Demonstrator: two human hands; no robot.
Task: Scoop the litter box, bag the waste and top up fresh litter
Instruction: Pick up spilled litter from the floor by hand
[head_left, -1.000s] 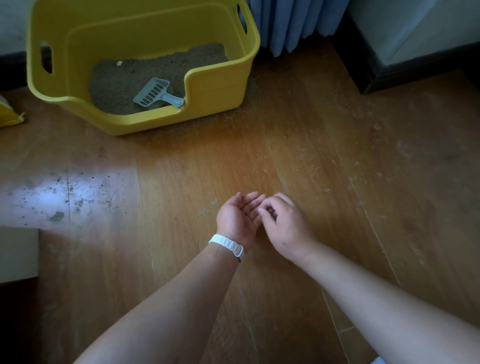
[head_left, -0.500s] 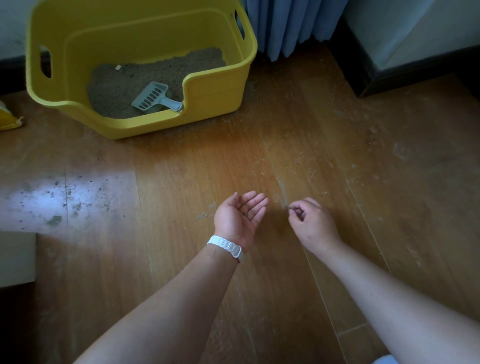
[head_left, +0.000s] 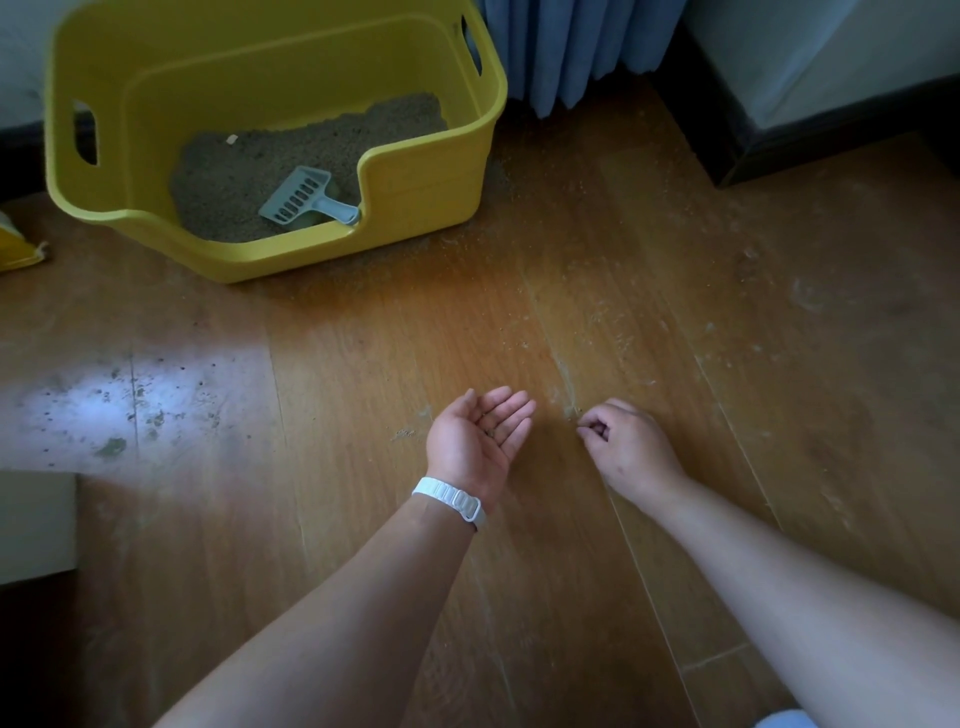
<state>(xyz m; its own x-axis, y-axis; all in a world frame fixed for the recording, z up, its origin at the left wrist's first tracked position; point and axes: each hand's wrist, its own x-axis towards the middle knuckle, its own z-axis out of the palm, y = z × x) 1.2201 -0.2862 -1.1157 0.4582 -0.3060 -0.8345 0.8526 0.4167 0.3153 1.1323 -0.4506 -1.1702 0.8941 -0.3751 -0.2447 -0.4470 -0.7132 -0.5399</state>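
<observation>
A: Head view first. What's changed?

B: A second ago the right hand (head_left: 631, 449) was touching the left hand (head_left: 475, 439), fingertips over the palm. Half a second ago it had swung out to three o'clock of it, down near the floor (head_left: 675, 291). Now it sits there the same way, fingers curled into a pinch at a floor seam where stray litter (head_left: 569, 410) lies. Whether it has a grain I can't tell.

A: And the left?

B: It hasn't moved: palm up, fingers spread, cupped like a dish. A few dark specks seem to lie in it.

A: So what's that mean for the job?

B: My guess is spilled grains are being picked up one pinch at a time and dropped into the cupped palm. That's tidying, not the main work.

A: Where's the box?

B: The box (head_left: 431, 171) is at eleven o'clock from the hands, well apart, with the scoop (head_left: 304, 200) lying on the litter inside. No bag of waste in view, so bagging and topping up look undone.
</observation>
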